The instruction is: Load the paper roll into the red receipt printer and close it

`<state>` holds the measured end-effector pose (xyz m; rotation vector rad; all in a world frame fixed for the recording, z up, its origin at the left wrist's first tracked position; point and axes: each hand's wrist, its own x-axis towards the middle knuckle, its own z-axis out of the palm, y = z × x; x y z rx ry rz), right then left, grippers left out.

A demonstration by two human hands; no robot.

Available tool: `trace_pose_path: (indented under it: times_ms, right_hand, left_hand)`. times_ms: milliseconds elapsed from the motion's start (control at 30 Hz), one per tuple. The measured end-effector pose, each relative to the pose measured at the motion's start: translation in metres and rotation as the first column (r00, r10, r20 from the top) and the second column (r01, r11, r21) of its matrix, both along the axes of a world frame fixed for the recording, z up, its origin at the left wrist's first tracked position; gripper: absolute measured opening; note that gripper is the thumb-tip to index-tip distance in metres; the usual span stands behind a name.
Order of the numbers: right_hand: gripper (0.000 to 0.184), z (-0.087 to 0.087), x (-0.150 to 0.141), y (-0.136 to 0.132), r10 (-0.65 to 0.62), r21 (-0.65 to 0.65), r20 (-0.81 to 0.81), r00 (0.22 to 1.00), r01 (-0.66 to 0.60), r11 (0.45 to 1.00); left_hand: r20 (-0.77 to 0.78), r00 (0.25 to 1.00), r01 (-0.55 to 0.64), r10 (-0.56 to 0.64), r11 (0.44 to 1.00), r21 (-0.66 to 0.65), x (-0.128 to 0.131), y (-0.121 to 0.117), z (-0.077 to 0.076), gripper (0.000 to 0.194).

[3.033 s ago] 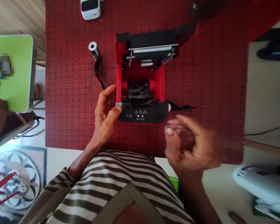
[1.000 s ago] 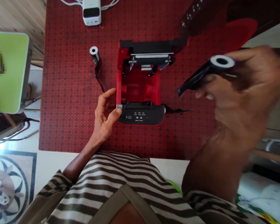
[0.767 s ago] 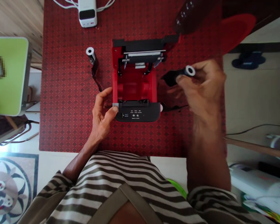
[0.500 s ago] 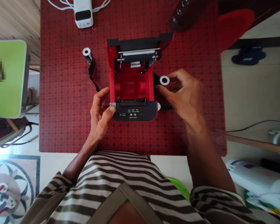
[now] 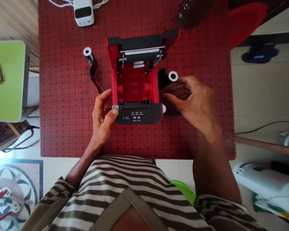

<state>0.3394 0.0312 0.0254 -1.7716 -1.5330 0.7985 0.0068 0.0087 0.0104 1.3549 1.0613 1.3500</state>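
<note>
Hands first: what's on your feed?

From my screen, the left hand [image 5: 101, 117] is closed on the front corner of a red-and-black printer [image 5: 137, 116], its thumb pressed on a grey tab [image 5: 115, 108] and its fingers curled just beside the printer's left wall. The right hand [image 5: 194, 106] is spread wide and slightly blurred, just off the printer's right side.

Where's the roll?

A roll of black film on a white core [image 5: 173, 76] sits just beside that right wall, above the right fingers. With this blur, I can't swear the fingertips are touching it, so I won't call that a grip. A second film roll [image 5: 87, 51] lies on the red patterned mat [image 5: 62, 134] to the left of the printer, its film trailing toward the left hand.

And the printer itself?

Its lid is folded back, leaving the red well [image 5: 135, 85] open to view.

How does the handling look?

I like that thumb on the tab, since it should keep the printer from creeping across the mat. I'd want the film flat and untwisted, clear of the well's edge.
</note>
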Motion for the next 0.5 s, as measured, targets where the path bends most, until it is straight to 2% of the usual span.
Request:
trace_pose_path:
  times_ms: [67,133,400,467,500]
  right_hand:
    - [0.054,-0.001,0.006,-0.004,-0.021,-0.022,-0.014,1.000,0.021,1.000]
    - [0.059,-0.002,0.012,-0.008,-0.037,-0.040,-0.035,0.999,0.036,0.999]
    - [0.011,0.004,0.028,-0.023,0.110,-0.084,-0.107,0.988,-0.119,0.989]
    - [0.009,0.007,0.029,-0.025,0.185,-0.116,-0.126,0.975,-0.199,0.973]
    - [0.014,0.009,0.028,-0.026,0.215,-0.132,-0.137,0.967,-0.233,0.963]
  left_hand:
    - [0.009,1.000,0.000,0.000,1.000,0.005,0.001,0.000,0.000,0.053]
    - [0.017,1.000,-0.001,0.001,1.000,0.015,0.000,0.000,-0.001,0.050]
    - [-0.063,0.996,0.064,-0.064,0.998,-0.003,-0.011,0.003,-0.019,0.068]
    - [-0.059,0.996,0.063,-0.064,0.998,-0.027,-0.012,0.002,-0.021,0.069]
    - [-0.057,0.996,0.067,-0.069,0.997,-0.034,-0.013,0.002,-0.022,0.070]
